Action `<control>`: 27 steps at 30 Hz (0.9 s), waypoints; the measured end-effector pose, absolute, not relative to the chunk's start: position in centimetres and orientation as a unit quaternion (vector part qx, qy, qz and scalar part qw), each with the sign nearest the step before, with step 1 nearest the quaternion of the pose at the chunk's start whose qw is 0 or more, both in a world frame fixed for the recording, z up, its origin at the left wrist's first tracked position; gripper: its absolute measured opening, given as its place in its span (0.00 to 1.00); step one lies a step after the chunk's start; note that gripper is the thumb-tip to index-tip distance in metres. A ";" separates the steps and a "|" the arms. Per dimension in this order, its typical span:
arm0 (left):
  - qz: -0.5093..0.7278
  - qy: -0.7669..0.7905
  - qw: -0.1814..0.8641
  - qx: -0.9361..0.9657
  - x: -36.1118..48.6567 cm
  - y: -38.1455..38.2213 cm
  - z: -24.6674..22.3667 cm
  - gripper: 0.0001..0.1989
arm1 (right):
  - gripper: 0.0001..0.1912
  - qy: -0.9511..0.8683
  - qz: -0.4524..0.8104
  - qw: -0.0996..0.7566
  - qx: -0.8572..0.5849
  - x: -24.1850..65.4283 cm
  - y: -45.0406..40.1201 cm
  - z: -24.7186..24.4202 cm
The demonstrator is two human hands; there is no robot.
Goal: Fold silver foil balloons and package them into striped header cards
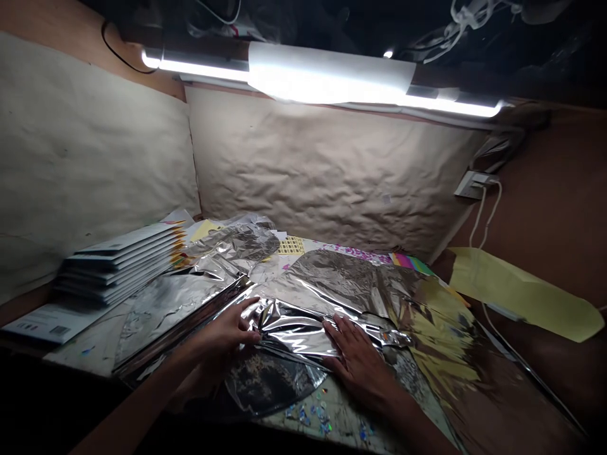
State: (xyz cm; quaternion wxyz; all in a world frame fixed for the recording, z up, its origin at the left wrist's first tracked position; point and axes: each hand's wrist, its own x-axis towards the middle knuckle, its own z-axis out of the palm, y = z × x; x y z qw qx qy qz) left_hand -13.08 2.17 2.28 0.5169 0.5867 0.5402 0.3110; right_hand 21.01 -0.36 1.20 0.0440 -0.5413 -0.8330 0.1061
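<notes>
A crumpled strip of shiny silver foil film [294, 327] lies folded across the worktop in front of me. At its left end is my left hand [233, 327], its fingers curled round the edge and the index finger stretched along the top. My right hand [356, 357] rests flat on the right part of the strip, fingers extended. Below the strip a dark, see-through piece of film [272, 382] with a rounded edge sticks out. A stack of flat silver film [190, 322] reaches out to the left, and a larger silver sheet [332, 278] spreads behind.
Several stacked white booklets or packets [128, 259] stand at the left. Yellowish reflective film [448, 316] drapes at the right, near a hanging yellow sheet [526, 294]. Shiny scraps [315, 411] litter the front. A tube light [332, 79] spans overhead; a socket with cords [477, 184] is on the right.
</notes>
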 end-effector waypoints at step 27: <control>0.049 0.493 0.069 0.866 -5.9 3.7 2.4 0.24 | 0.39 -0.817 0.204 0.018 -0.539 19.9 -6.8 3.4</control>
